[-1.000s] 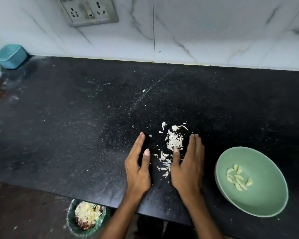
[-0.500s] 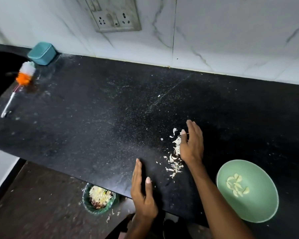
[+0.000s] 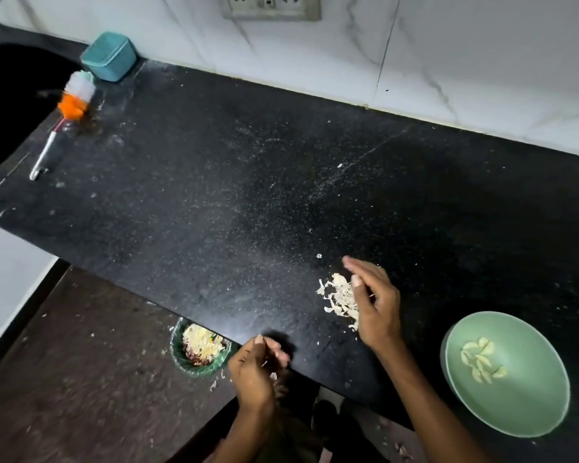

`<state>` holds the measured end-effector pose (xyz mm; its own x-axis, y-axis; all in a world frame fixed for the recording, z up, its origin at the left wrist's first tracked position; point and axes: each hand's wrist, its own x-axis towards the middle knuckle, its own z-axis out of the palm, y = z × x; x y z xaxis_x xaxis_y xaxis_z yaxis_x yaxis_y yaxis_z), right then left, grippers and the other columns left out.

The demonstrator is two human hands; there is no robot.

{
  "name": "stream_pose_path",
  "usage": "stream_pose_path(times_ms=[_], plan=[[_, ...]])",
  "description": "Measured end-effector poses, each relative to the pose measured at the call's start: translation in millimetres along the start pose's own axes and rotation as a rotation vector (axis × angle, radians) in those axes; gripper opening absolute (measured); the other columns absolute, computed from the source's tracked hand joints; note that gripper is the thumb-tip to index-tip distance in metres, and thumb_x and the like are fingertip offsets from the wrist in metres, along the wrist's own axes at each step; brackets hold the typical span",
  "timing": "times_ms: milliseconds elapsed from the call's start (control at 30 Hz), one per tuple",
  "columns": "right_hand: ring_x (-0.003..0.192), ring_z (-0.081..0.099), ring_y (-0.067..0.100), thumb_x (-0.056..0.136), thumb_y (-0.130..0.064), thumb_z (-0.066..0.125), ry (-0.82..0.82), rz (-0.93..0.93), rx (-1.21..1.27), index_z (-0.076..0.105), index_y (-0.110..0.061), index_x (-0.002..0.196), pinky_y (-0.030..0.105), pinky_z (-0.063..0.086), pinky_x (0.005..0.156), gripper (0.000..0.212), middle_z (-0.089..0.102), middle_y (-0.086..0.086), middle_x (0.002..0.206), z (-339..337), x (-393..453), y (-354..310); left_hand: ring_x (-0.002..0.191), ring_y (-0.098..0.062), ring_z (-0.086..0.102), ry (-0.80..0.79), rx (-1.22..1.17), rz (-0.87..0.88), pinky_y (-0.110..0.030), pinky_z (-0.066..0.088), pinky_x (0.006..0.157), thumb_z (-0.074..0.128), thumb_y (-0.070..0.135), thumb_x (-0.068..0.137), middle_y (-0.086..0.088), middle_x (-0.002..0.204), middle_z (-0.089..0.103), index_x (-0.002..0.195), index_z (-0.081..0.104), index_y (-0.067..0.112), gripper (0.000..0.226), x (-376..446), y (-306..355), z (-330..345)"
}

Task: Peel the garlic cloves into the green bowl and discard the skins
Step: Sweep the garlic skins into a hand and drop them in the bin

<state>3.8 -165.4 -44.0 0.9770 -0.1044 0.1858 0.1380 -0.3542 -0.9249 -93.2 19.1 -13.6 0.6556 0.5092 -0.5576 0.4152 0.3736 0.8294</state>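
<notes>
Sweeping: your right hand [image 3: 375,305] lies on the worktop [image 3: 214,202] with its fingers straight and relaxed, pressed against the right side of the skins [image 3: 340,295].
Right grip: wide, nothing held; the thumb points toward the pile.
Left hand: your left hand [image 3: 253,369] hangs at the worktop's near edge, fingers curled in.
Left grip: narrow; a thin sliver shows between the fingertips, but you cannot tell for sure whether it is pinched.
Skins: one loose heap on the worktop, touching your right hand, with a few flakes scattered just beyond it.
Bowl: the green bowl [image 3: 528,406] sits on the worktop to the right of your right forearm, apart from the skins.
Cloves: the peeled cloves [image 3: 480,360] lie together inside the bowl.
Bin: a small bin [image 3: 199,350] stands on the floor below the worktop edge, just left of your left hand, holding scraps.
Far left: a brush [image 3: 64,118] lies near the sink, with a teal box [image 3: 109,56] behind it by the wall.
</notes>
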Motion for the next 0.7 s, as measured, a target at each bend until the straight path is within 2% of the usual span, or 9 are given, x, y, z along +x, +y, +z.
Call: stream_pose_path(times_ms=[67,167,200,267,333,400,433,600,700], plan=[[0.123,0.059,0.019,0.101,-0.013,0.052,0.120,-0.009,-0.138,0.072,-0.002,0.122,0.026,0.044,0.106,0.031,0.068,0.005,0.129,-11,10,9,0.045,-0.021,0.046,-0.029,0.033,-0.154,-0.019,0.034,0.040,0.041,-0.002,0.095,-0.020,0.060,0.056,0.068,0.057,-0.002,0.032,1,1,-11],[0.125,0.057,0.018,0.101,-0.015,0.050,0.134,0.054,-0.219,0.071,-0.003,0.124,0.033,0.045,0.108,0.033,0.067,0.004,0.131,-7,19,18,0.045,-0.021,0.049,-0.192,0.168,-0.475,-0.022,0.036,0.042,0.039,0.006,0.094,-0.017,0.061,0.059,0.072,0.058,0.000,0.030,1,-9,-24],[0.124,0.057,0.019,0.101,-0.016,0.049,0.114,0.055,-0.201,0.071,-0.004,0.123,0.036,0.045,0.108,0.033,0.068,0.004,0.129,-1,15,17,0.050,-0.022,0.056,-0.262,0.200,-0.611,-0.023,0.042,0.046,0.037,0.010,0.095,-0.018,0.066,0.064,0.074,0.061,0.000,0.033,1,-13,-26],[0.124,0.059,0.019,0.102,-0.016,0.048,0.081,0.022,-0.157,0.072,-0.003,0.122,0.035,0.046,0.108,0.034,0.069,0.004,0.127,10,-1,10,0.069,-0.030,0.071,-0.391,0.226,-0.831,-0.028,0.057,0.061,0.032,0.018,0.097,-0.025,0.089,0.074,0.085,0.071,-0.006,0.047,4,-21,-28],[0.123,0.060,0.017,0.100,-0.014,0.047,0.044,-0.008,-0.132,0.073,-0.004,0.121,0.032,0.046,0.107,0.034,0.070,0.002,0.126,20,-19,1,0.096,-0.040,0.073,-0.480,0.185,-0.966,-0.037,0.062,0.081,0.029,0.021,0.094,-0.032,0.113,0.070,0.099,0.073,-0.013,0.056,8,-26,-25],[0.121,0.061,0.019,0.099,-0.013,0.046,-0.005,-0.018,-0.104,0.074,-0.004,0.120,0.034,0.048,0.106,0.036,0.071,0.001,0.124,31,-32,-7,0.114,-0.045,0.066,-0.528,0.123,-1.039,-0.043,0.055,0.097,0.028,0.018,0.087,-0.036,0.122,0.064,0.109,0.068,-0.019,0.058,12,-22,-19],[0.120,0.062,0.019,0.099,-0.014,0.045,-0.036,-0.021,-0.094,0.074,-0.004,0.119,0.037,0.049,0.104,0.037,0.071,0.001,0.123,37,-36,-10,0.116,-0.047,0.064,-0.544,0.100,-1.060,-0.044,0.053,0.100,0.029,0.017,0.085,-0.038,0.123,0.063,0.111,0.066,-0.022,0.059,14,-22,-17],[0.120,0.063,0.017,0.101,-0.014,0.046,-0.173,-0.040,0.037,0.073,-0.007,0.122,0.044,0.052,0.099,0.035,0.071,-0.003,0.125,46,-50,-24,0.109,-0.047,0.068,-0.536,0.024,-1.047,-0.046,0.054,0.096,0.031,0.017,0.083,-0.042,0.117,0.063,0.112,0.062,-0.026,0.061,29,-20,-20],[0.119,0.063,0.019,0.102,-0.014,0.049,-0.070,0.019,0.073,0.073,-0.008,0.123,0.045,0.054,0.096,0.032,0.070,-0.003,0.125,29,-36,-17,0.102,-0.049,0.070,-0.490,-0.037,-1.020,-0.049,0.056,0.093,0.025,0.020,0.096,-0.043,0.115,0.063,0.108,0.063,-0.027,0.062,40,-18,-29]])
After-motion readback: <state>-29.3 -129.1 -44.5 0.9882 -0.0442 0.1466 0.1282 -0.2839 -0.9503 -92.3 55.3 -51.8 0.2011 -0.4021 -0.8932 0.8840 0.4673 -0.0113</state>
